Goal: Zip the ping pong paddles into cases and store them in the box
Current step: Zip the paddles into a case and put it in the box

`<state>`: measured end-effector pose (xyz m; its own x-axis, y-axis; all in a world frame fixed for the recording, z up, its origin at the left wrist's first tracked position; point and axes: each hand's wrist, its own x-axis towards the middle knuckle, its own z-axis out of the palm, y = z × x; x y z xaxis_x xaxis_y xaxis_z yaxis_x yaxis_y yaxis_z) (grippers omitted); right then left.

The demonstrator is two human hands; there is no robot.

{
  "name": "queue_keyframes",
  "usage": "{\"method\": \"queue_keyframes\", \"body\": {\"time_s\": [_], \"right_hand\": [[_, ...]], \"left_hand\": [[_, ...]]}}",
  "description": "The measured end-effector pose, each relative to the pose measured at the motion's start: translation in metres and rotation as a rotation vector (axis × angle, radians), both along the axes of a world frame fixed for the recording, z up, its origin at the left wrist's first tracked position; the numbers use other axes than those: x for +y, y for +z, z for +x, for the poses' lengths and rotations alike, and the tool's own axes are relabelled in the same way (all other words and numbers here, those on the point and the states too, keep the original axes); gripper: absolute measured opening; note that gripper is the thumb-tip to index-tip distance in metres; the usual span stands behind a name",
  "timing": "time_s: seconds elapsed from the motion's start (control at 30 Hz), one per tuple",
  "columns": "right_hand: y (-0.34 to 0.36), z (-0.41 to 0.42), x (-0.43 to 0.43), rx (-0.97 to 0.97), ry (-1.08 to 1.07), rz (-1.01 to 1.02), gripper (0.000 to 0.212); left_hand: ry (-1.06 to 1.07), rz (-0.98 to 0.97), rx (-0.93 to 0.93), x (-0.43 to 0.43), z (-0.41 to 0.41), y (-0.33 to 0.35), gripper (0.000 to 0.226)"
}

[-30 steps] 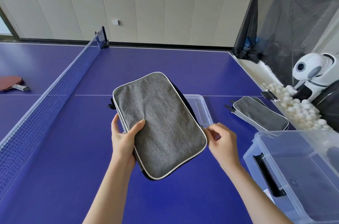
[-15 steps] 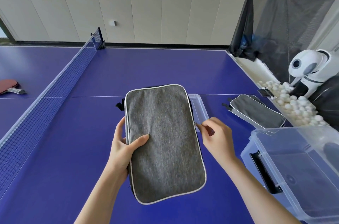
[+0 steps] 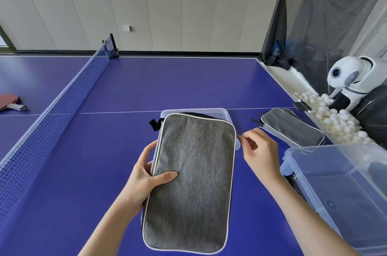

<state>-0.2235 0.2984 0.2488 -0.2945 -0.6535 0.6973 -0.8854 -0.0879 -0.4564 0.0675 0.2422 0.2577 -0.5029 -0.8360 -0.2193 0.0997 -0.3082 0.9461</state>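
Observation:
A grey paddle case with white piping is held above the blue table, its long side pointing away from me. My left hand grips its left edge, thumb lying across the grey fabric. My right hand pinches the zipper pull at the case's upper right edge. A second grey case lies flat on the table at the right. The clear plastic box stands at the lower right. A red paddle lies beyond the net at the far left.
The clear box lid lies on the table behind the held case. The net runs diagonally at the left. At the right edge a white ball machine stands over a trough of white balls, backed by a black catch net.
The case has turned from a slant until its long side points straight away. My right hand has slid along the right edge toward the far corner with the zipper pull.

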Motion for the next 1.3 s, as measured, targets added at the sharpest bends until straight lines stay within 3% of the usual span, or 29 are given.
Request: {"method": "queue_keyframes", "body": {"time_s": [0.17,0.33,0.7,0.97,1.3], "right_hand": [[0.0,-0.009,0.001,0.072,0.012,-0.02,0.034],[0.004,-0.011,-0.002,0.146,0.051,-0.048,0.051],[0.016,-0.011,-0.018,0.356,0.128,-0.054,0.026],[0.027,0.002,-0.029,0.538,0.207,-0.078,0.03],[0.037,0.011,-0.038,0.593,0.291,-0.06,0.03]], "left_hand": [[-0.065,-0.024,-0.042,-0.001,0.003,0.002,0.093],[-0.088,-0.053,-0.069,-0.005,0.009,0.005,0.087],[-0.204,-0.101,-0.184,-0.017,0.021,0.013,0.081],[-0.337,-0.243,-0.399,-0.031,0.021,0.019,0.081],[-0.495,-0.337,-0.589,-0.043,0.008,0.023,0.08]]}}
